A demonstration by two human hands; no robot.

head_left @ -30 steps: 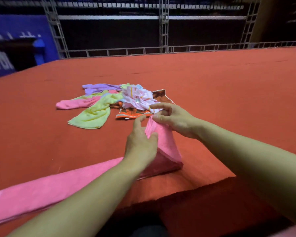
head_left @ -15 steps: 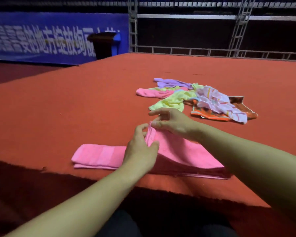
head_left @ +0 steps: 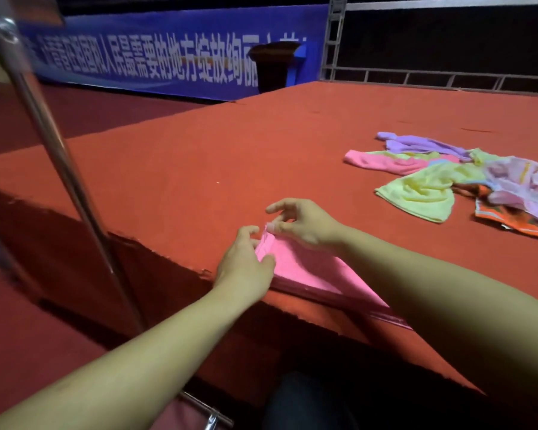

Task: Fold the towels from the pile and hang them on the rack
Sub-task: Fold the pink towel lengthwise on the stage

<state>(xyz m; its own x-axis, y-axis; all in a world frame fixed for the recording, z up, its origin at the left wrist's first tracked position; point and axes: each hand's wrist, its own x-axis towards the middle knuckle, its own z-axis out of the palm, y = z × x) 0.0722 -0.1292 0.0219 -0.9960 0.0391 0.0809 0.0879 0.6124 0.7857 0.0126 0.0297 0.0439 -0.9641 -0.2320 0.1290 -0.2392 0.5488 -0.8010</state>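
Pinching the raised corner of the folded pink towel point(head_left: 308, 268) with left hand point(head_left: 246, 262) and right hand point(head_left: 305, 223) close together, lying at the near edge of the red carpeted platform point(head_left: 230, 156), long axis running rightward along that edge, towel pile point(head_left: 454, 178) further back on the platform, blue banner point(head_left: 168, 57) hanging beyond it, metal rack pole point(head_left: 59, 156) slanting left of the platform.

A bright pink towel point(head_left: 311, 268) lies on a rust-red carpeted desk point(head_left: 230, 169). The pile point(head_left: 466, 178) holds lilac, pink, pale yellow-green, pastel-striped lavender and orange-patterned cloths. Behind hangs a blue banner point(head_left: 174, 54) with white characters. A silver metal pole point(head_left: 69, 169) stands left.
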